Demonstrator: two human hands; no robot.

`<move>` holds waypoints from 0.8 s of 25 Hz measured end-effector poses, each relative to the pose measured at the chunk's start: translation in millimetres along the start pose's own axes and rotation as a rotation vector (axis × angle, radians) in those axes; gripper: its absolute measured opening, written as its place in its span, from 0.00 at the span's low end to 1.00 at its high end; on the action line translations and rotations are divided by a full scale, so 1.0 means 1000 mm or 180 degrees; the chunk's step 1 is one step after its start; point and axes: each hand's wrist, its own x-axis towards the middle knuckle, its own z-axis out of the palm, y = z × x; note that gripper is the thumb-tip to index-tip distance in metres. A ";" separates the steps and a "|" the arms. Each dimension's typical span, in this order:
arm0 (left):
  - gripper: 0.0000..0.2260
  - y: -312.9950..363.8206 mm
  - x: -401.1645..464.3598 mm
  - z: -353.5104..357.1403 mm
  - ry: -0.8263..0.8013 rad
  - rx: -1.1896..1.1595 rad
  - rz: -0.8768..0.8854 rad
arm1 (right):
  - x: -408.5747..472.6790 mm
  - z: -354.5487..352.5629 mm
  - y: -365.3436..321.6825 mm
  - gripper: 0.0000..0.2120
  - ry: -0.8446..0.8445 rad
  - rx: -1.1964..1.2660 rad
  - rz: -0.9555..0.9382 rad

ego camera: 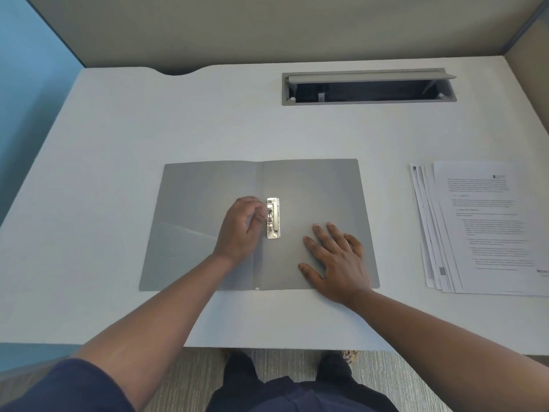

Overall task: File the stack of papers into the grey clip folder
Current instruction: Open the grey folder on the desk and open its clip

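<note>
The grey clip folder (190, 209) lies open and flat near the front of the white desk. Its silver metal clip (273, 218) sits just right of the spine, on the right-hand panel. My left hand (240, 230) is over the spine with its fingertips curled against the clip's left side. My right hand (335, 260) rests flat, fingers spread, on the lower right panel of the folder and holds nothing. The stack of printed papers (481, 227) lies fanned on the desk to the right of the folder, apart from both hands.
The white desk (118, 138) has a grey cable hatch (368, 87) with its lid raised at the back right. Beige partition walls stand behind and to the right, a blue one to the left. My legs show below the desk's front edge.
</note>
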 end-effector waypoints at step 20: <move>0.08 -0.006 0.060 0.006 -0.0575 0.0322 -0.0371 | 0.000 0.004 0.002 0.29 0.0144 -0.0032 -0.0056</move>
